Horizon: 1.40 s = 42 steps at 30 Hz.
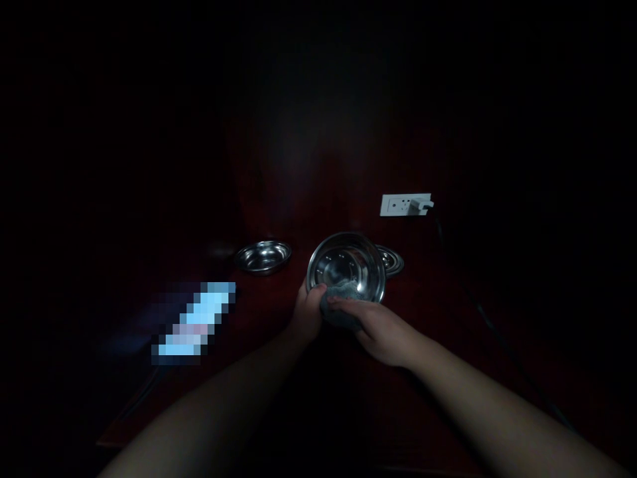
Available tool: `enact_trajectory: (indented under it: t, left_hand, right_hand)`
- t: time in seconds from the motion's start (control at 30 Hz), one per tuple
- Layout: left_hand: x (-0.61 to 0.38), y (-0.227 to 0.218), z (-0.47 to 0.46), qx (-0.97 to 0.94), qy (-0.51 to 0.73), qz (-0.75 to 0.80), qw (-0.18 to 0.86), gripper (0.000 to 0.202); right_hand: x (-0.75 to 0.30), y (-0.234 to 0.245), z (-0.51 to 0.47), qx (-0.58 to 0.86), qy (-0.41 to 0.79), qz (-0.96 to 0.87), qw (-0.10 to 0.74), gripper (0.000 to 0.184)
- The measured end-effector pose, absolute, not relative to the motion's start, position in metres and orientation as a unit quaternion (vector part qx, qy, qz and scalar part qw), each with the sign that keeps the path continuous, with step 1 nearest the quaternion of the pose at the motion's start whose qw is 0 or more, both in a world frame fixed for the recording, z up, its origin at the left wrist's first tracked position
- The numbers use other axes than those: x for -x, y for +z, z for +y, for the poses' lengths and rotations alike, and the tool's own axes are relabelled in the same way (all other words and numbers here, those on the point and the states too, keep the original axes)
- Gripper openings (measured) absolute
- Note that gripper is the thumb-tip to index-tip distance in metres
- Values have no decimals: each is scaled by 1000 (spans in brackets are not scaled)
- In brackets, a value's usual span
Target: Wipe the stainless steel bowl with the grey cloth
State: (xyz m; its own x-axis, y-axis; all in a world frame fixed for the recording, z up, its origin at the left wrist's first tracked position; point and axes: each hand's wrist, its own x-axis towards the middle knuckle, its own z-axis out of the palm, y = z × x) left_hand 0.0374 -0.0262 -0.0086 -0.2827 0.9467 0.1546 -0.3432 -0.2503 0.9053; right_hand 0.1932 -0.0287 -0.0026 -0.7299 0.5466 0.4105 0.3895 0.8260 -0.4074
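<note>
your right hand (383, 327): gripping a gray-green cloth (343, 312) against the near rim of a steel bowl (365, 262). your left hand (307, 313): clasping that bowl's left side; bowl tilted, mouth toward you. lit screen (199, 325), pixelated: left, at the tabletop (269, 318). beyond: shallow metal dish (263, 257), left; round metal piece (395, 261), partly hidden behind your bowl. farthest: white socket plate (393, 205), adapter (422, 206) plugged in.

Bowl (346, 262) was in middle, cloth (343, 319) at its near rim. Dish (263, 257) sat left on table (269, 305), screen (199, 322) nearer, further left. Lid or dish (395, 261) kinda behind bowl's right side, socket (393, 205) behind that.
</note>
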Motion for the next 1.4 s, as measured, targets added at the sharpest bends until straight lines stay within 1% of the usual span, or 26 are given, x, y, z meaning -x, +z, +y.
enact_trajectory:
  t: [0.13, 0.2, 0.4, 0.5, 0.57, 0.67, 0.83, 0.93, 1.07, 1.17, 1.23, 1.33, 1.4]
  left_hand:
    - [-38, -9, -26, -389, 697, 386, 463, 9]
    - [-38, -8, -25, -391, 696, 384, 464, 10]
    - [-37, -9, -22, -419, 692, 372, 455, 26]
    - [-36, -12, -22, -452, 677, 354, 461, 35]
    - [-36, -13, -22, -458, 671, 350, 466, 39]
    - [-36, -15, -20, -443, 671, 363, 471, 40]
    - [-35, -20, -15, -448, 677, 365, 456, 37]
    - [-33, -21, -15, -446, 678, 367, 454, 33]
    - [-34, -20, -17, -433, 677, 385, 454, 28]
    - [-35, -19, -18, -433, 673, 388, 457, 28]
    - [-36, -18, -18, -434, 674, 380, 462, 29]
    - [-36, -15, -19, -434, 677, 371, 465, 31]
    - [-37, -13, -20, -432, 677, 374, 463, 31]
  right_hand:
    - [-194, -1, -29, 253, 157, -916, 268, 60]
    - [-193, 0, -29, 272, 140, -916, 261, 59]
    - [-191, 5, -28, 425, -6, -873, 240, 45]
    - [-191, 6, -26, 448, -36, -862, 233, 37]
    - [-191, 5, -26, 446, -34, -865, 228, 35]
    - [-192, 4, -26, 429, -19, -875, 223, 38]
    - [-194, 3, -28, 343, 63, -913, 212, 42]
    - [-194, 4, -31, 300, 103, -921, 225, 48]
    - [-195, 4, -33, 269, 132, -921, 248, 50]
    - [-194, 2, -32, 295, 134, -912, 252, 49]
    - [-193, 3, -32, 341, 121, -901, 241, 44]
    - [-191, 5, -31, 410, 80, -883, 213, 34]
    - [-191, 7, -30, 444, 44, -870, 209, 32]
